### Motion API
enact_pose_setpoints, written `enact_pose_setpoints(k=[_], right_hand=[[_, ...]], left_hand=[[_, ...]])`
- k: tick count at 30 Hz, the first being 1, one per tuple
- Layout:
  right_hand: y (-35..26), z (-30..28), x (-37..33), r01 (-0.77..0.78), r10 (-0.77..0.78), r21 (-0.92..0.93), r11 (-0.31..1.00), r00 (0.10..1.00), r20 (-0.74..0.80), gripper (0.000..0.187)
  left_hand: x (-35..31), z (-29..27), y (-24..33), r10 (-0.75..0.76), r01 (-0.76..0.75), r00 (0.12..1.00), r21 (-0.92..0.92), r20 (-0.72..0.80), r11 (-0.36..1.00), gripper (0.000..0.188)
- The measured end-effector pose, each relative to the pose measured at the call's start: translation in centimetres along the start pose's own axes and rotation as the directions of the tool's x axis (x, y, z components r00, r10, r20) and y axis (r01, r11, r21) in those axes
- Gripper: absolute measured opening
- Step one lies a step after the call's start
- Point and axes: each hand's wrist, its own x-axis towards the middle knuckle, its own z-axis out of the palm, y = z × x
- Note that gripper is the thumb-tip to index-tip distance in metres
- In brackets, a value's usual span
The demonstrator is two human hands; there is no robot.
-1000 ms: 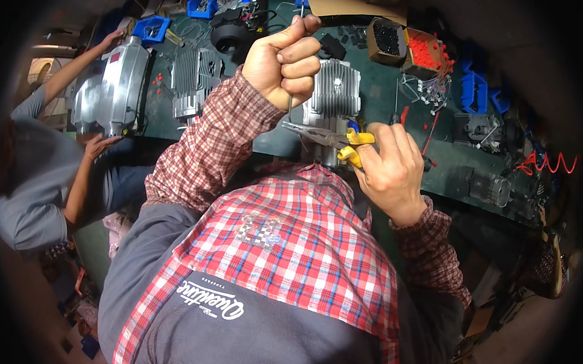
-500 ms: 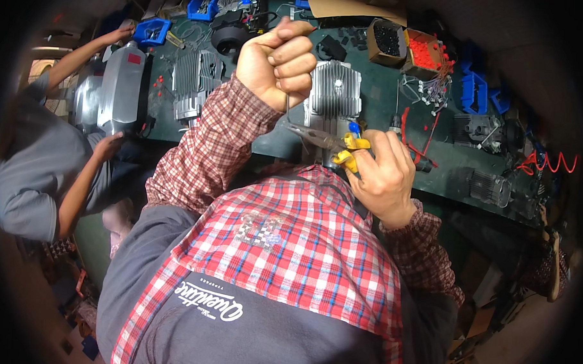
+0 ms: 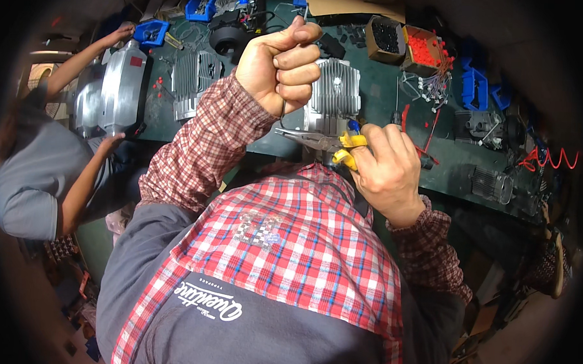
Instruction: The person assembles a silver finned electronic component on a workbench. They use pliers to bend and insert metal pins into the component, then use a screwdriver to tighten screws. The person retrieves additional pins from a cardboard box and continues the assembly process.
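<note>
My left hand (image 3: 279, 69) is raised in a closed fist around a thin dark wire-like piece (image 3: 283, 108), which shows below the fist. Most of it is hidden by my fingers. In my right hand (image 3: 388, 172) is a pair of pliers (image 3: 315, 140) with yellow handles, its grey jaws pointing left, just under the fist. The jaw tips lie close to the wire's lower end; whether they touch it I cannot tell. Behind both hands a silver finned metal housing (image 3: 336, 90) stands on the green workbench (image 3: 260, 145).
Another finned housing (image 3: 195, 82) stands to the left. At the back are a box of black parts (image 3: 385, 39), a box of red parts (image 3: 421, 50) and blue bins (image 3: 474, 91). A co-worker at left holds a silver casing (image 3: 123, 86). A red coiled hose (image 3: 549, 162) hangs right.
The pliers have swung so their jaws point more level and their tips sit a little further left and lower. My left fist has shifted slightly right. The co-worker's silver casing has tilted slightly.
</note>
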Motion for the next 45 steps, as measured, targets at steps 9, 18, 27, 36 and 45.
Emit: enact_pose_setpoints(k=[9,18,27,36,45], right_hand=[[-0.2,0.0,-0.4,-0.108,0.078,0.283,0.953,0.990,0.116,0.020],[1.0,-1.3,0.5,0.001,0.002,-0.096,0.995,0.999,0.032,0.012],[1.3,-0.8,0.7,0.038,-0.041,-0.042,0.998,0.996,-0.083,0.013],[0.8,-0.6,0.4,0.029,-0.029,0.015,0.999,0.998,0.056,0.013],[0.4,-0.4,0.1,-0.091,0.057,0.299,0.950,0.991,0.120,0.021]], left_hand=[[-0.3,1.3,-1.5,0.148,-0.088,0.979,0.360,-0.142,0.929,0.033],[0.2,1.2,-0.8,0.292,-0.181,0.882,0.307,-0.371,0.934,0.025],[0.0,0.6,-0.4,0.229,-0.166,0.942,0.255,-0.245,0.953,0.028],[-0.2,1.1,-1.0,0.268,-0.181,0.937,0.347,-0.223,0.920,0.031],[0.1,2.9,-2.2,0.297,-0.127,0.922,0.531,-0.249,0.838,0.036]])
